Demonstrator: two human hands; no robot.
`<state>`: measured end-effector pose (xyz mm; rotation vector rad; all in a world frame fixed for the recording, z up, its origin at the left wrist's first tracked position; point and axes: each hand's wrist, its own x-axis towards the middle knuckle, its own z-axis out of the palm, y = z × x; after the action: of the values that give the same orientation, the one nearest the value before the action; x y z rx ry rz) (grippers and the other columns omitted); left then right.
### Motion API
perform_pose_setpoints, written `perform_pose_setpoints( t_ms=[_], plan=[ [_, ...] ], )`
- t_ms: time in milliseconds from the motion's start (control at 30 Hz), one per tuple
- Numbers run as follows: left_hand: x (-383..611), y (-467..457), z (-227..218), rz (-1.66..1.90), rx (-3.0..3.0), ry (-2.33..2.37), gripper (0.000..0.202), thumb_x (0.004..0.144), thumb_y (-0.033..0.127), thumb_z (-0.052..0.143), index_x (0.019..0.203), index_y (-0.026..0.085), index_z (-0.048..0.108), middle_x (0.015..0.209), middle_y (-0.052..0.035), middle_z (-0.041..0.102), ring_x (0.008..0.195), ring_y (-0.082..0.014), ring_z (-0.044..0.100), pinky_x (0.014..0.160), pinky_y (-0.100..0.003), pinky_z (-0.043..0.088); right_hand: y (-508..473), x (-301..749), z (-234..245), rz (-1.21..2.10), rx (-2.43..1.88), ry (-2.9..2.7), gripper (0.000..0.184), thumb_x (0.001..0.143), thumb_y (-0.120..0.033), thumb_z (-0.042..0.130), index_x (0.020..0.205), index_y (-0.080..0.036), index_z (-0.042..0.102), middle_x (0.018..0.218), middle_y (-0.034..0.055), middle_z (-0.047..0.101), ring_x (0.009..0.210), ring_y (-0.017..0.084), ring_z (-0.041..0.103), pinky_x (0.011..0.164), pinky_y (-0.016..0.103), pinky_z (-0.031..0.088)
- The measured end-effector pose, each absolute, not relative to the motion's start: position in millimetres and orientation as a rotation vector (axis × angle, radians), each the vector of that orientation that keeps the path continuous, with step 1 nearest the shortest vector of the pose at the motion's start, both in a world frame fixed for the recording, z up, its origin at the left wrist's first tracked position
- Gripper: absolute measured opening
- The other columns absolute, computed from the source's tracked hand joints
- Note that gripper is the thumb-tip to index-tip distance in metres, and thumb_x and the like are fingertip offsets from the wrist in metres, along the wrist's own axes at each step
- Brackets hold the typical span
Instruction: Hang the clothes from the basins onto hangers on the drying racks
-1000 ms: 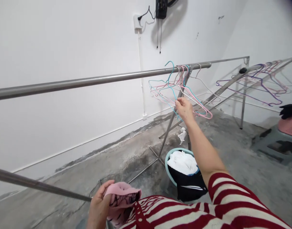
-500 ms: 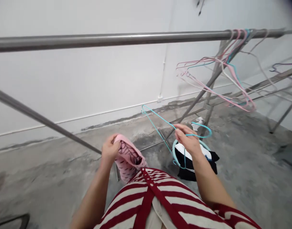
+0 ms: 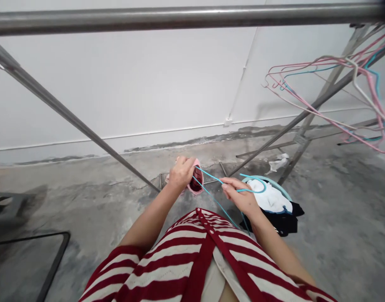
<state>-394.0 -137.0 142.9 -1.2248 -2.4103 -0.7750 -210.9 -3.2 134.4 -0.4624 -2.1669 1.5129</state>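
My left hand [image 3: 181,174] grips a pink garment [image 3: 197,187] with a dark pattern, its opening facing me. What kind of garment it is I cannot tell, as most of it hangs out of sight behind the hand. In my right hand [image 3: 239,195] is a light-blue clothes hanger [image 3: 211,177], pinched near the base of its hook. One end of the hanger reaches into the garment's opening beside my left fingers. The hanger's other end slants down past my striped top, partly hidden by my right hand.
A metal rail [image 3: 192,17] crosses above, with slanting legs on both sides. Pink, white and blue hangers [image 3: 324,92] hang at right. A light-blue basin [image 3: 282,189] with white and black clothes [image 3: 268,197] stands on the floor. A black frame [image 3: 58,256] lies lower left.
My left hand has brought the pink garment rightward to the hanger, and the hanger's end has entered its opening. The view has shifted, so rail and hung hangers sit higher.
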Motion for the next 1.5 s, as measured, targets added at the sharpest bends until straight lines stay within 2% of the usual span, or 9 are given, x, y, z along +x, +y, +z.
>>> perform_pose_setpoints(
  t_ms=[133, 467, 700, 833, 1033, 1200, 1333, 1433, 1500],
  plan=[
    [-401, -139, 146, -0.787, -1.097, -2.376, 0.024, 0.086, 0.021, 0.046, 0.097, 0.021, 0.067, 0.082, -0.0047, 0.059, 0.077, -0.0147, 0.054, 0.068, -0.022, 0.041, 7, -209, 136, 1.421, -0.428, -2.216, 0.023, 0.077, -0.039, 0.062, 0.081, -0.018, 0.071, 0.066, 0.0027, 0.06, 0.053, 0.009, 0.049, 0.044, 0.02, 0.037],
    [-424, -148, 168, -1.285, -0.938, -2.301, 0.021, 0.08, 0.017, 0.051, 0.089, 0.021, 0.07, 0.087, -0.0014, 0.067, 0.086, -0.0148, 0.059, 0.078, -0.025, 0.045, 21, -202, 130, 1.747, -0.42, -2.042, 0.022, 0.078, -0.037, 0.061, 0.084, -0.016, 0.068, 0.047, -0.0038, 0.048, 0.04, 0.006, 0.039, 0.038, 0.018, 0.029],
    [-369, -134, 156, -0.801, -1.324, -2.212, 0.023, 0.088, 0.021, 0.044, 0.091, 0.018, 0.067, 0.077, -0.0046, 0.06, 0.074, -0.0145, 0.056, 0.064, -0.023, 0.044, 0, -214, 118, 1.398, -0.324, -2.187, 0.019, 0.083, -0.033, 0.057, 0.084, -0.018, 0.07, 0.063, 0.0002, 0.058, 0.05, 0.008, 0.048, 0.048, 0.021, 0.039],
    [-336, -132, 141, -0.815, -1.537, -1.98, 0.024, 0.088, 0.018, 0.042, 0.09, 0.021, 0.065, 0.079, -0.0047, 0.06, 0.071, -0.0129, 0.057, 0.059, -0.022, 0.045, 1, -208, 113, 1.452, -0.31, -2.039, 0.017, 0.083, -0.03, 0.058, 0.086, -0.019, 0.07, 0.058, -0.0012, 0.056, 0.047, 0.007, 0.047, 0.045, 0.021, 0.039],
    [-359, -163, 171, -1.025, -1.57, -1.721, 0.015, 0.086, 0.021, 0.051, 0.094, 0.022, 0.064, 0.098, -0.0063, 0.065, 0.096, -0.0156, 0.06, 0.084, -0.031, 0.051, 26, -189, 119, 1.546, -0.18, -1.792, 0.01, 0.078, -0.023, 0.064, 0.081, -0.02, 0.072, 0.051, -0.0029, 0.055, 0.038, 0.006, 0.043, 0.036, 0.018, 0.031],
    [-407, -176, 212, -1.144, -1.488, -2.025, 0.028, 0.089, 0.036, 0.047, 0.097, 0.018, 0.066, 0.102, -0.0089, 0.068, 0.102, -0.0194, 0.06, 0.093, -0.037, 0.046, 39, -182, 125, 1.569, -0.041, -1.848, 0.01, 0.075, -0.022, 0.066, 0.08, -0.021, 0.075, 0.054, -0.0001, 0.061, 0.038, 0.008, 0.046, 0.036, 0.021, 0.034],
    [-419, -165, 209, -1.284, -1.869, -2.47, 0.059, 0.091, 0.054, 0.025, 0.081, 0.016, 0.068, 0.081, -0.0066, 0.071, 0.078, -0.0169, 0.064, 0.071, -0.028, 0.052, 47, -175, 120, 1.625, -0.024, -1.712, 0.01, 0.073, -0.024, 0.069, 0.08, -0.02, 0.075, 0.051, 0.0, 0.059, 0.036, 0.008, 0.045, 0.034, 0.021, 0.032],
    [-414, -159, 199, -1.388, -1.809, -2.555, 0.065, 0.086, 0.064, 0.027, 0.056, 0.016, 0.059, 0.051, -0.0026, 0.059, 0.05, -0.0133, 0.054, 0.047, -0.024, 0.043, 51, -169, 117, 1.665, -0.063, -1.583, 0.011, 0.072, -0.028, 0.07, 0.077, -0.019, 0.073, 0.044, -0.002, 0.053, 0.033, 0.007, 0.041, 0.033, 0.019, 0.028],
    [-410, -161, 199, -1.483, -1.659, -2.433, 0.063, 0.084, 0.066, 0.032, 0.051, 0.016, 0.053, 0.047, -0.0014, 0.052, 0.045, -0.0114, 0.047, 0.042, -0.023, 0.037, 51, -168, 115, 1.707, -0.086, -1.605, 0.014, 0.072, -0.031, 0.07, 0.077, -0.018, 0.073, 0.042, -0.0024, 0.052, 0.033, 0.007, 0.04, 0.033, 0.019, 0.028]
  ],
)
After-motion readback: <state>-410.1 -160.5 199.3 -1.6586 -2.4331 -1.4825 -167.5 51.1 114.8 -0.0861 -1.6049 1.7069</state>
